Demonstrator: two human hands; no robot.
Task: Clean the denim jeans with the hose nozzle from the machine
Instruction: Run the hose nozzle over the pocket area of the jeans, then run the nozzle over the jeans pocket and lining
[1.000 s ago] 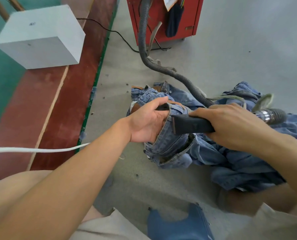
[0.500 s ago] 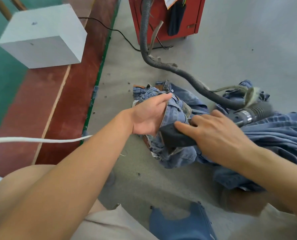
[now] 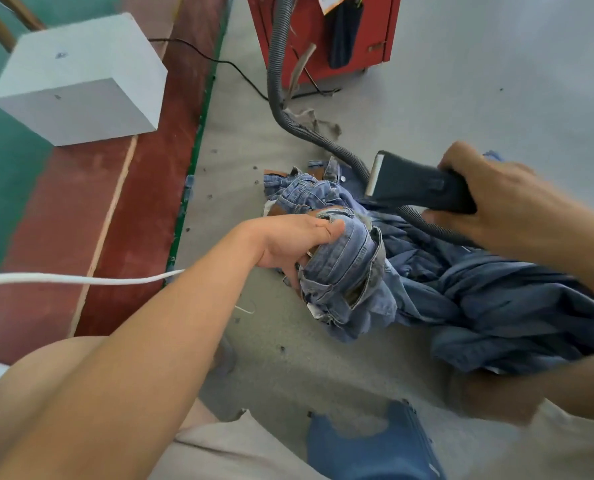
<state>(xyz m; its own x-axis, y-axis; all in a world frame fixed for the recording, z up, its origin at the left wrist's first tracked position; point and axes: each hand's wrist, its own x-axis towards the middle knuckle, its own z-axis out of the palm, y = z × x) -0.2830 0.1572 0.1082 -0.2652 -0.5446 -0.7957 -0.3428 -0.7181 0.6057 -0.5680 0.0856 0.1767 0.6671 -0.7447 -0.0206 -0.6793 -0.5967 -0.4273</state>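
You lifted the nozzle (image 3: 417, 187), gripped in your right hand (image 3: 503, 199), off the jeans (image 3: 358, 268) that your left hand (image 3: 295, 244) clutched, pausing the cleaning.

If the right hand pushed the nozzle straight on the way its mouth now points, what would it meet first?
Probably the grey hose, which crosses just beyond the nozzle held in the right hand; depth is unclear, so the nozzle might pass above it.

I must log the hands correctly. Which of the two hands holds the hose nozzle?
The right hand grips the black hose nozzle, raised above the denim jeans. The left hand only holds a bunched part of the jeans.
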